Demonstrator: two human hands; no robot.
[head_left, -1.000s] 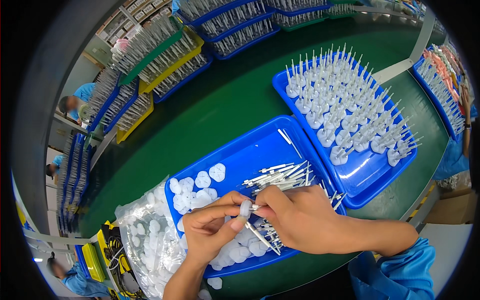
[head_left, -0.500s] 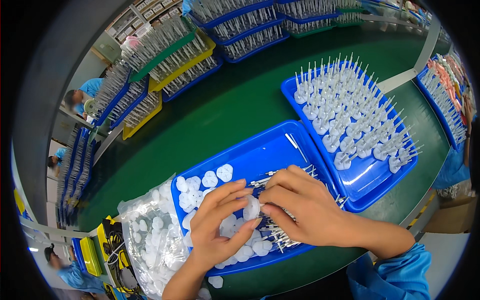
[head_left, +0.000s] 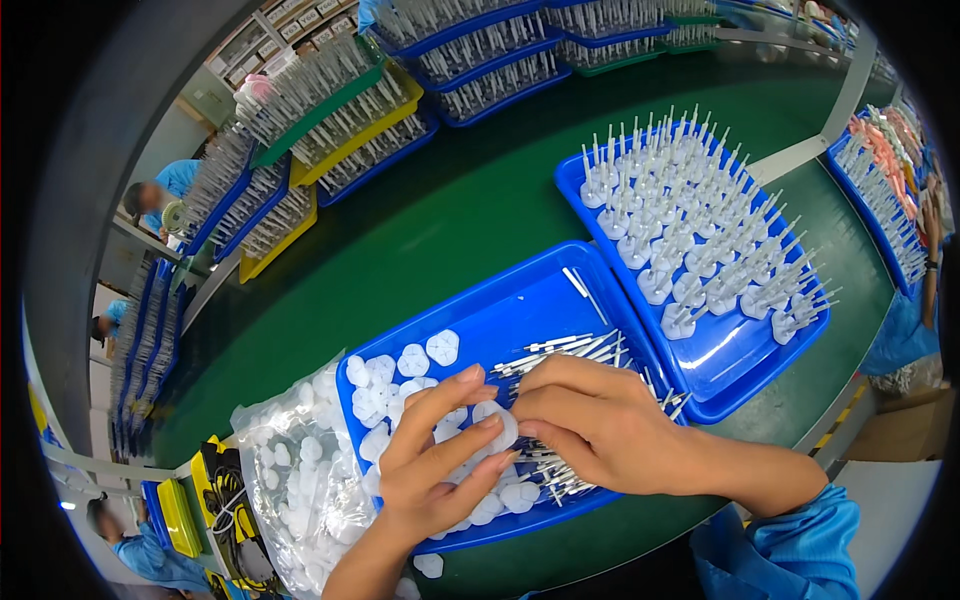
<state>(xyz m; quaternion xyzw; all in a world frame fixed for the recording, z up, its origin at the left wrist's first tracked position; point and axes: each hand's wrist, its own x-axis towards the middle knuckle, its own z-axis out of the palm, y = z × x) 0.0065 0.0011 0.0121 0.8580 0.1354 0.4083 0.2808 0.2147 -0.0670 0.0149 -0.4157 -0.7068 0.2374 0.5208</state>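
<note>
My left hand (head_left: 428, 468) grips a white translucent plastic disc (head_left: 507, 432) between thumb and fingers, over a blue tray (head_left: 485, 305). Against the disc's right side, my right hand (head_left: 615, 420) is closed in a pinch; what sits between its fingertips is mostly hidden. Loose white discs (head_left: 375, 392) lie in the left part of the tray, some beneath my left hand. Thin white rods (head_left: 600, 350) are heaped in the right part, partly covered by my right hand.
A second blue tray (head_left: 715, 372) at right holds several upright rods on disc bases. A clear bag of discs (head_left: 300, 490) lies left of the near tray. Stacked trays of rods (head_left: 350, 140) line the far edge of the green table (head_left: 430, 240). Co-workers sit at left and right.
My left fingers have come down further over the disc, which now shows a tilted face. My right hand stays pinched beside it. The whole view has shifted slightly.
</note>
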